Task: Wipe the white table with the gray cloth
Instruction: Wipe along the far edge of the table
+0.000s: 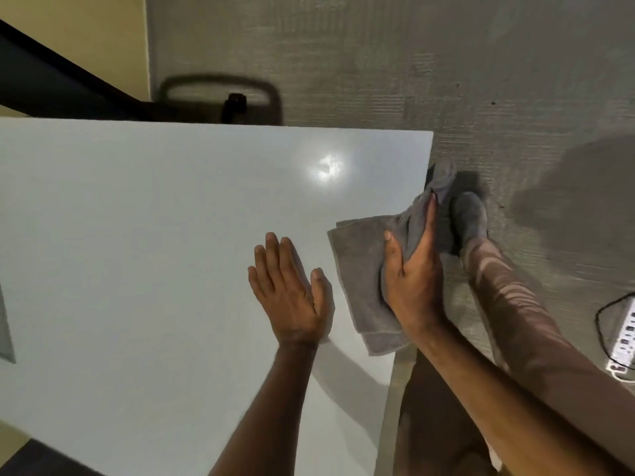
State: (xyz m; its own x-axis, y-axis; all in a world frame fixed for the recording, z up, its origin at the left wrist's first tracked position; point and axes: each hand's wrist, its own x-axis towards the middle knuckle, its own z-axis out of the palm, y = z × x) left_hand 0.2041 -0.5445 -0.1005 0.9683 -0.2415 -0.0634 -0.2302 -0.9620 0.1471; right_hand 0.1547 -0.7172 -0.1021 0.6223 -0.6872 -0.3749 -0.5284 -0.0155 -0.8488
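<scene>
The white table point(144, 255) fills the left and middle of the view, with its right edge running down past my hands. A gray cloth point(360, 269) lies folded at that right edge, one end bunched and hanging over the side. My right hand point(412, 276) presses on the cloth and grips its bunched part, thumb on top. My left hand point(292, 286) rests flat on the bare tabletop just left of the cloth, fingers spread, holding nothing.
A dark chair back point(220, 97) stands behind the table's far edge. Gray carpet point(446, 63) lies to the right, with my leg and gray shoe point(469, 218) beside the table. A white power strip point(623, 338) with a black cable lies on the floor at far right.
</scene>
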